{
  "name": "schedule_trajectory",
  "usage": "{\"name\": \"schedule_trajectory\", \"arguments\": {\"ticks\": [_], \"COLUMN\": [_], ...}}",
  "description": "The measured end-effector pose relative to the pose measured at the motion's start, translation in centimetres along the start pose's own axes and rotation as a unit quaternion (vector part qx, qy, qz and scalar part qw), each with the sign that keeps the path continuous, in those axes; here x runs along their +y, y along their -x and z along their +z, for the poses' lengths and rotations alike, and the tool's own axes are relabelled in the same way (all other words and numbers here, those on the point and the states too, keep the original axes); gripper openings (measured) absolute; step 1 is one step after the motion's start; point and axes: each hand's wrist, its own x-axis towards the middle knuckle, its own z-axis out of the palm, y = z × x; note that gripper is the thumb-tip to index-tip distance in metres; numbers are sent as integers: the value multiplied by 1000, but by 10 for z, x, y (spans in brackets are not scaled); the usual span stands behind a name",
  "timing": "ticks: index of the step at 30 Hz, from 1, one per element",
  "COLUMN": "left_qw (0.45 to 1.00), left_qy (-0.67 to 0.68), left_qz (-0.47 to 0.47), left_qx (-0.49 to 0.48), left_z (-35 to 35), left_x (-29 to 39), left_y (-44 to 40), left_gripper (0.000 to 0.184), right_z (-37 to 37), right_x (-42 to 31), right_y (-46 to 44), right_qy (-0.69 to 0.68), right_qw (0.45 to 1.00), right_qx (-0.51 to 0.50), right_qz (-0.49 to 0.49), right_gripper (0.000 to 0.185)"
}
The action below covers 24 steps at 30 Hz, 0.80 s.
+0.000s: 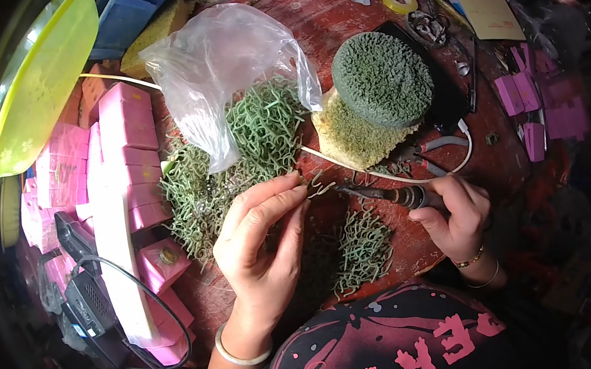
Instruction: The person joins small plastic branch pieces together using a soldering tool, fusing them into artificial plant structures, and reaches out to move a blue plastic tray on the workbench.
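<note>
My left hand (260,228) pinches a small, thin wavy piece (321,185) between thumb and fingertips. In my right hand (457,214) is a soldering-iron-like pen tool (390,193), dark-handled with a thin metal tip pointing left. Its tip is close to the small piece; whether they touch I cannot tell. Behind my left hand spreads a heap of green wavy pieces (196,202), with more of them (267,122) at the mouth of a clear plastic bag (224,55). A smaller pile of green pieces (363,249) lies below the tool, nearer my body.
A round green block (383,78) rests on a yellowish sponge (355,138). Pliers (442,143) and a white cable (351,167) lie behind my right hand. Pink blocks (126,119) are stacked at the left. Scissors (429,26) and tape (400,0) are at the back.
</note>
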Motion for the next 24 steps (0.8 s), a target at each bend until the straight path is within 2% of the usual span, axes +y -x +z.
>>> {"name": "schedule_trajectory", "arguments": {"ticks": [14, 17, 20, 23, 24], "left_qw": [1000, 1000, 1000, 996, 982], "left_qy": [-8, -4, -3, 73, 160], "left_qz": [11, 7, 4, -43, -101], "left_qx": [-10, -10, -12, -16, -10], "left_z": [-1, -2, -2, -1, 1], "left_x": [1, 0, -1, 1, 1], "left_y": [0, 0, 1, 3, 5], "left_gripper": [22, 22, 21, 19, 17], "right_z": [1, -2, -6, -5, -5], "right_x": [0, 1, 4, 8, 9], "right_y": [0, -2, 1, 1, 1], "right_qy": [-1, -12, 20, 95, 95], "right_qw": [1000, 999, 999, 992, 992], "right_qx": [-5, 30, 34, 44, 44], "right_qz": [19, -15, 30, 65, 65], "right_gripper": [47, 44, 44, 37, 37]}}
